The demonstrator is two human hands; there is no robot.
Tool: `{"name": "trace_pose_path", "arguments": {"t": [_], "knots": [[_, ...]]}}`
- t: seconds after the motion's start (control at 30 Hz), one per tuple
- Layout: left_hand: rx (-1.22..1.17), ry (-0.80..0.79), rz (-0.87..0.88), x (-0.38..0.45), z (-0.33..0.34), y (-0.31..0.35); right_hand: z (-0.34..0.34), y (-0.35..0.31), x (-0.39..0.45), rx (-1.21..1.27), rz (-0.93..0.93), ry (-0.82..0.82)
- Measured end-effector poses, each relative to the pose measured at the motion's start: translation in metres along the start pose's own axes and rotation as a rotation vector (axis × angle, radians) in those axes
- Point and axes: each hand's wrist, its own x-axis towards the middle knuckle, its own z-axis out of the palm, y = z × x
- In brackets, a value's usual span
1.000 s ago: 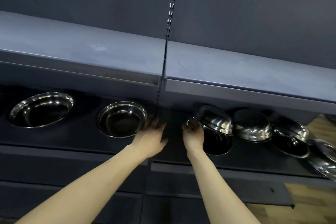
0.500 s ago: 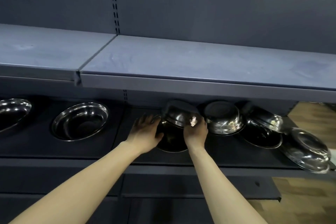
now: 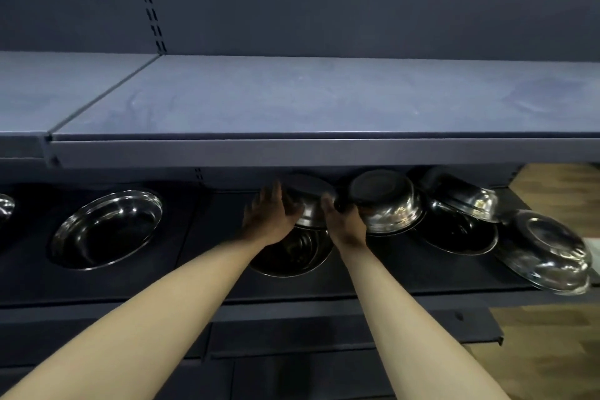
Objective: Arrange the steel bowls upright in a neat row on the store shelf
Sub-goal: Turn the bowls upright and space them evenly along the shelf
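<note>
Since half a second ago, an upside-down steel bowl (image 3: 308, 204) is being raised off the upright bowl (image 3: 292, 253) beneath it on the lower shelf (image 3: 373, 273), gripped between the left hand (image 3: 271, 216) and the right hand (image 3: 344, 224), fingers curled around its sides.

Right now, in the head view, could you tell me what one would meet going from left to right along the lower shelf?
Upright shiny steel bowl → left hand → upside-down steel bowl held between the hands → right hand → second upside-down steel bowl → tilted steel bowl at the shelf's right end.
</note>
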Motion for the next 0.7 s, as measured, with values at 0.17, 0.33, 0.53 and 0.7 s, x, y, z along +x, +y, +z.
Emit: {"name": "trace_pose_path", "arguments": {"t": [0.17, 0.33, 0.53, 0.7], "knots": [[-0.305, -0.068, -0.164, 0.020, 0.003, -0.003, 0.002, -0.004, 0.009, -0.184, -0.007, -0.008], [-0.390, -0.028, -0.205, 0.017, -0.003, -0.002, 0.004, -0.008, 0.006, -0.261, -0.103, 0.020], [-0.574, 0.055, -0.187, -0.014, -0.008, -0.023, 0.006, -0.007, -0.024, -0.249, -0.383, 0.151], [-0.753, 0.254, -0.176, -0.043, -0.017, -0.034, 0.012, -0.002, -0.051, -0.114, -0.434, 0.100]]}}
